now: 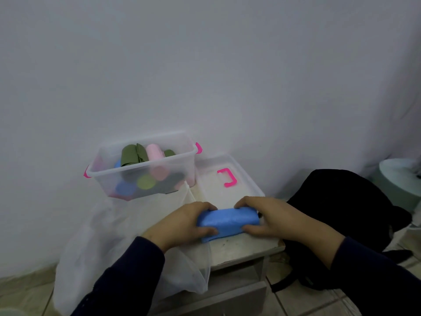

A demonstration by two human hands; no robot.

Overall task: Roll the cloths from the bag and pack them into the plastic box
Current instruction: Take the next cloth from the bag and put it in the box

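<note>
A blue cloth (227, 221), mostly rolled into a thick tube, lies on the small white table (246, 246). My left hand (182, 222) grips its left end and my right hand (273, 218) grips its right end, fingers over the top and thumbs at the front. A flat tail of the cloth sticks out under the roll toward me. Behind, to the left, the clear plastic box (145, 172) with pink clips holds several rolled cloths, green, pink and blue. A translucent white plastic bag (95, 242) drapes over the table's left side, under my left forearm.
The box's clear lid (227, 179) with a pink handle lies flat behind the cloth, right of the box. A black backpack (337, 215) sits on the floor against the table's right side. A white wall stands close behind. A pale round object (401, 179) is at far right.
</note>
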